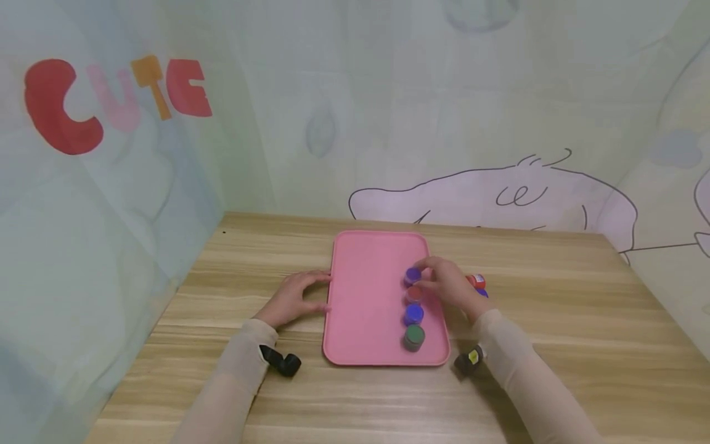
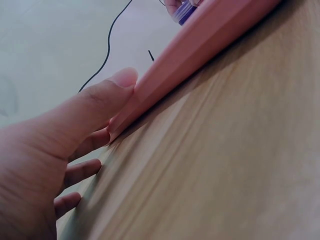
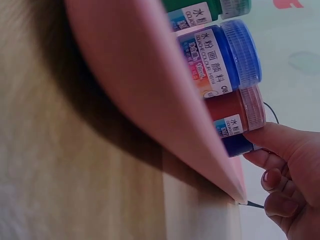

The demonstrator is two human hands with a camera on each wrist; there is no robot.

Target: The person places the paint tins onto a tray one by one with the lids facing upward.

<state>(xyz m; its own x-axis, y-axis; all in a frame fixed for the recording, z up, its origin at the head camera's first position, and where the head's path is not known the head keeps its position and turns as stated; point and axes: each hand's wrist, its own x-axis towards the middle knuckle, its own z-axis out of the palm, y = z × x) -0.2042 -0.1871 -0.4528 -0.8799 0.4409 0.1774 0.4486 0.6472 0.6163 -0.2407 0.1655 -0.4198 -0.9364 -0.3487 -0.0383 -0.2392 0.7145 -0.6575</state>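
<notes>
A pink tray [image 1: 360,296] lies on the table with a row of gouache paint jars along its right side. From far to near stand a purple jar [image 1: 412,275], a brownish-red jar [image 1: 413,296], a blue jar [image 1: 413,314] and a dark green jar [image 1: 413,338]. My right hand [image 1: 448,283] pinches the purple jar between thumb and fingers, close beside the brownish-red one. The left hand [image 1: 291,299] rests at the tray's left edge, thumb and fingertips touching the rim, fingers loosely spread.
Behind my right wrist are a red jar [image 1: 477,281] and a blue item [image 1: 481,293], partly hidden, on the table to the right of the tray. The wooden table [image 1: 554,320] meets a printed cloth backdrop [image 1: 277,123] at the back and left.
</notes>
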